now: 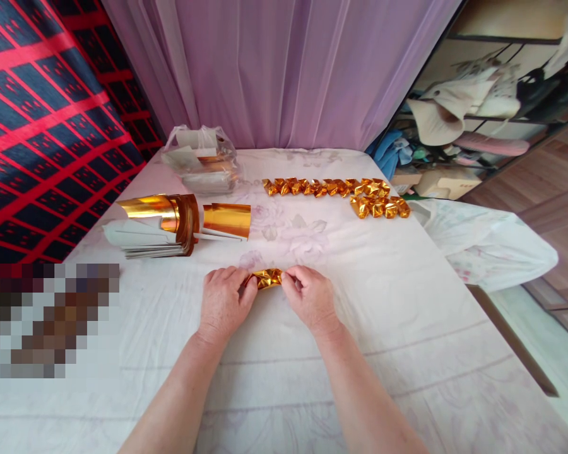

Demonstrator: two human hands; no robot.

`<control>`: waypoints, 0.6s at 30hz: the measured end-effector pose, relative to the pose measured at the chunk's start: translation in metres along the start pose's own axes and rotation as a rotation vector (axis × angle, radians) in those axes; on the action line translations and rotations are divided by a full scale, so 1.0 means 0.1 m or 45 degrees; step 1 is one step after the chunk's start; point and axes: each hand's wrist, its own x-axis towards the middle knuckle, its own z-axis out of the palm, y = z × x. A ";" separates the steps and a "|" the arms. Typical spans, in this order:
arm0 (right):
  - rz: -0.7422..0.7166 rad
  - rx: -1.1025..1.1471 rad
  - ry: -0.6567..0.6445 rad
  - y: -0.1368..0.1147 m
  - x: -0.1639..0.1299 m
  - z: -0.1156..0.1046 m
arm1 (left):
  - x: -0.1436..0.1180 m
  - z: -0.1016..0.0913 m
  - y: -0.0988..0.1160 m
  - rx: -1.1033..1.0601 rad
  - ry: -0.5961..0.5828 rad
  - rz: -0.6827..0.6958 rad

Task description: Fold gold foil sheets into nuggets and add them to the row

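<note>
1. Gold foil, creased and shiny, makes up the gold foil piece (pixel 268 278) between the two hands, above the cloth-covered desk (pixel 274 391); whether it touches the cloth, I cannot tell.
2. From that piece, the left hand (pixel 224 302) sits at 8 o'clock, its thumb and fingers closed in a pinch on the near-side end.
3. The right hand (pixel 312 296) sits at 4 o'clock, fingertips drawn together on the opposite end; neither hand is clearly nearer.
4. The piece's long axis runs crosswise, about 9 to 3 o'clock, its right end pointing slightly farther away.
5. At 10 o'clock lies a bundle of gold and white paper (pixel 187 224), with a loose gold sheet (pixel 227 219) just beside it at 11.
6. At 2 o'clock is a short row of folded gold pieces (pixel 381 207); a longer row (pixel 326 187) stretches crosswise behind, at 1.
7. Farther, at 11, stands a clear plastic bag (pixel 199 170) of papers; a purple curtain (pixel 284 69) hangs at 12.
</note>
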 end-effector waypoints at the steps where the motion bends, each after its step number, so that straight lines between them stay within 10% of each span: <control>1: -0.013 -0.003 0.006 0.00 0.00 0.01 | 0.00 0.00 0.00 -0.001 -0.003 0.012; 18: 0.080 0.084 -0.038 0.03 0.00 0.01 | -0.01 0.06 -0.06 -0.008 0.044 -0.036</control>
